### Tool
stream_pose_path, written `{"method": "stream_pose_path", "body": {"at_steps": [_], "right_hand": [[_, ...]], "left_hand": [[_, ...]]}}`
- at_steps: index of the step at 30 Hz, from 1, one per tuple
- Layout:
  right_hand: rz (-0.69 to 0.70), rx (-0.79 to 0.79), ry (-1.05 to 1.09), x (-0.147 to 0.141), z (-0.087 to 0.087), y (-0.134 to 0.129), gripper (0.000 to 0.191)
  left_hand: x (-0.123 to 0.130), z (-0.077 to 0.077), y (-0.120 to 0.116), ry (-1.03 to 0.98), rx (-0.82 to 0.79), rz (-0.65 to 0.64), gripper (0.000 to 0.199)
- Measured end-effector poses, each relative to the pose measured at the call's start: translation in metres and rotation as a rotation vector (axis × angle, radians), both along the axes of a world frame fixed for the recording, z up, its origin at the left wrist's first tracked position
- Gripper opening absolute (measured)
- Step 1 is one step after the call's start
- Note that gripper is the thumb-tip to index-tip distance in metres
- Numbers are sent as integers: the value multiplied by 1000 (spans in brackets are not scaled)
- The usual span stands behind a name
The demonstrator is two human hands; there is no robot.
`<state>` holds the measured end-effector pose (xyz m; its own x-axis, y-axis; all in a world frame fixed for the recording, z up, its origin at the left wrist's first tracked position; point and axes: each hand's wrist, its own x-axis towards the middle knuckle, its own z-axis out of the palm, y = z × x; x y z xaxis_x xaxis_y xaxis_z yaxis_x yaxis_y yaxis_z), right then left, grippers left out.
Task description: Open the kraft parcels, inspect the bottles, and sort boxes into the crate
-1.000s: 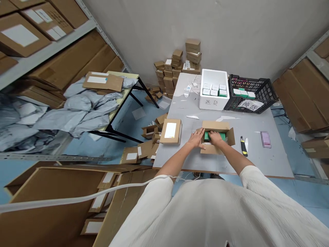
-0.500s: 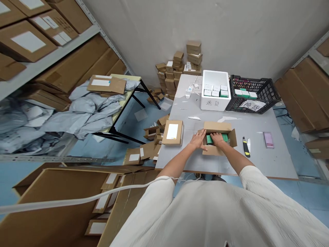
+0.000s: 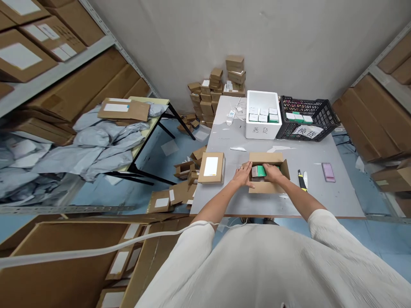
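Note:
An open cardboard box stands on the grey table, flaps spread. My left hand rests on the box's left side, fingers apart and thumb at the near edge. Inside the box, my right hand has its fingers on a green and white small box, which sits tilted up near the left end. More green shows behind my right hand, mostly hidden. To the right lie a yellow and black cutter and a pink pixelated item.
A closed, labelled carton lies left of the open box. Behind stand a white foam box and a black crate holding small boxes. A white cable crosses at lower left, above a large carton.
The green and white box has been raised and tilted by my right hand in the carton. My left hand stays on the carton's left side. The whole view has shifted slightly.

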<state>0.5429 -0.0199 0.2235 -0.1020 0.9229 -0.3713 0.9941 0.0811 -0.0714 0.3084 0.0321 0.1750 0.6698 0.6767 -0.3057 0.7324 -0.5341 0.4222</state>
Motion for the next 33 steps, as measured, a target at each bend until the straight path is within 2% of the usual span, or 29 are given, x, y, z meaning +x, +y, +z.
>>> {"method": "stream_pose_path", "body": {"at_steps": [4, 9, 15, 19, 22, 25, 27, 30, 33], "right_hand": [[-99, 118, 180, 10, 19, -10, 67], [-292, 309, 461, 21, 47, -21, 71], [-515, 571, 753, 36, 98, -16, 61], [-539, 770, 868, 64, 130, -10, 62], [-560, 879, 883, 97, 141, -6, 65], [-642, 930, 832, 133, 137, -5, 67], [-704, 927, 781, 153, 124, -8, 70], [-776, 877, 695, 171, 92, -18, 69], [-867, 723, 650, 172, 55, -33, 65]], "left_hand": [[0, -2, 2, -3, 4, 0, 168], [2, -6, 5, -8, 17, -11, 166], [4, -7, 10, 43, 36, -29, 165], [4, -4, 11, 72, 38, -31, 160], [2, -4, 12, 84, 34, -24, 153], [1, -4, 12, 96, 35, -24, 143], [-1, -1, 12, 106, 35, -29, 137], [-3, 7, 10, 118, 38, -37, 130], [-6, 17, 3, 138, 42, -23, 122]]}}
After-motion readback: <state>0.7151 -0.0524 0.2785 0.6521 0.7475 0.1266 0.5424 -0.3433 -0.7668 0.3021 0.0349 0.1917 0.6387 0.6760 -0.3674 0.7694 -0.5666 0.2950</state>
